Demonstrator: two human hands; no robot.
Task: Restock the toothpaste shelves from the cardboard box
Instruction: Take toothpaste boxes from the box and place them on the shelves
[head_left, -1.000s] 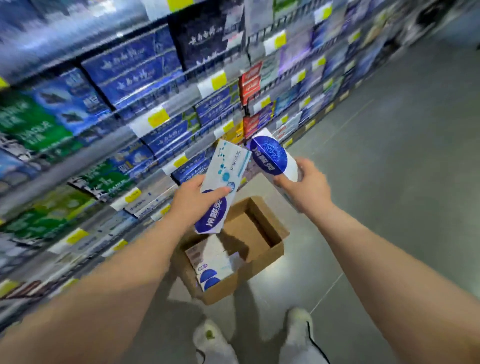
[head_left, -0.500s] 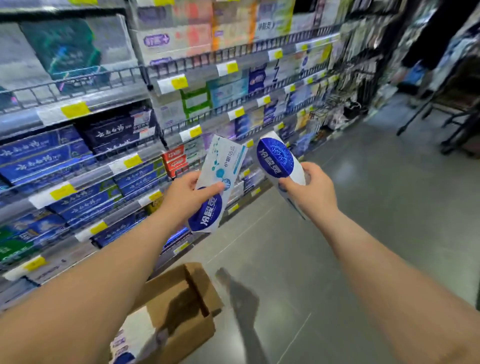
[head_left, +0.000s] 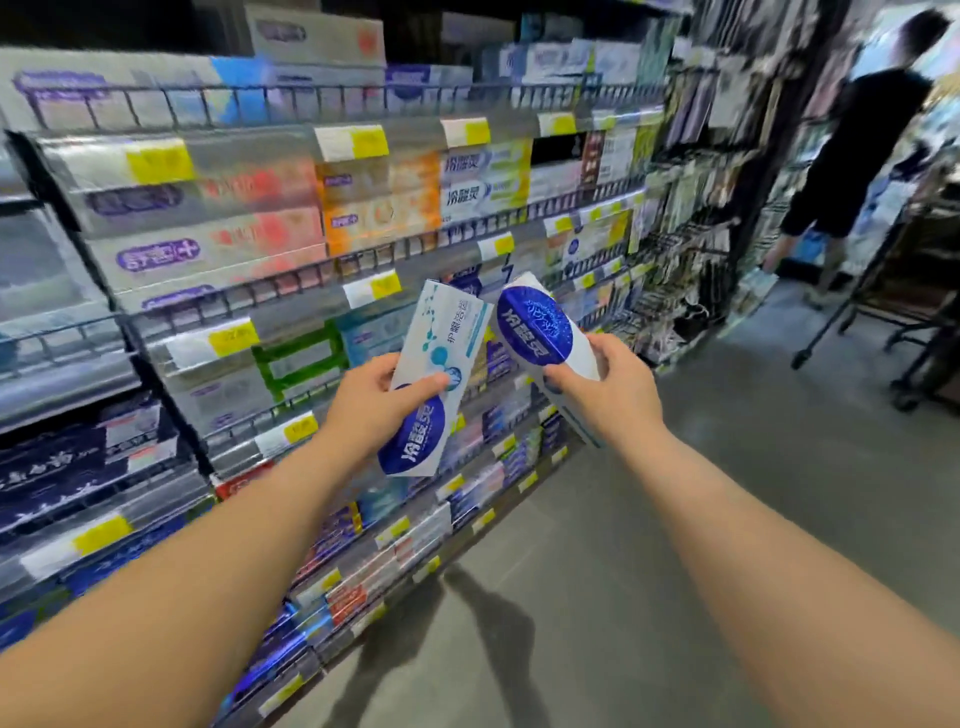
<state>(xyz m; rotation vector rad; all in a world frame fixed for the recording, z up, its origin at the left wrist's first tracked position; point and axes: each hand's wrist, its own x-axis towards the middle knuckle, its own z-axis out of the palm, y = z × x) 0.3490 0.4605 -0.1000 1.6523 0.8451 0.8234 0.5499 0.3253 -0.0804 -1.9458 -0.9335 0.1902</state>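
White toothpaste box (head_left: 448, 332) clasped mid-length by left hand (head_left: 363, 410), second box (head_left: 535, 327) clasped low by right hand (head_left: 608, 395)

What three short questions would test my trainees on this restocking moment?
1. True or false: the left hand is empty.
2. What does the right hand grip? A) a price tag B) a toothpaste box C) a basket
3. Fill in: the shelf price tags are white and ____.
Key: 1 false; 2 B; 3 yellow.
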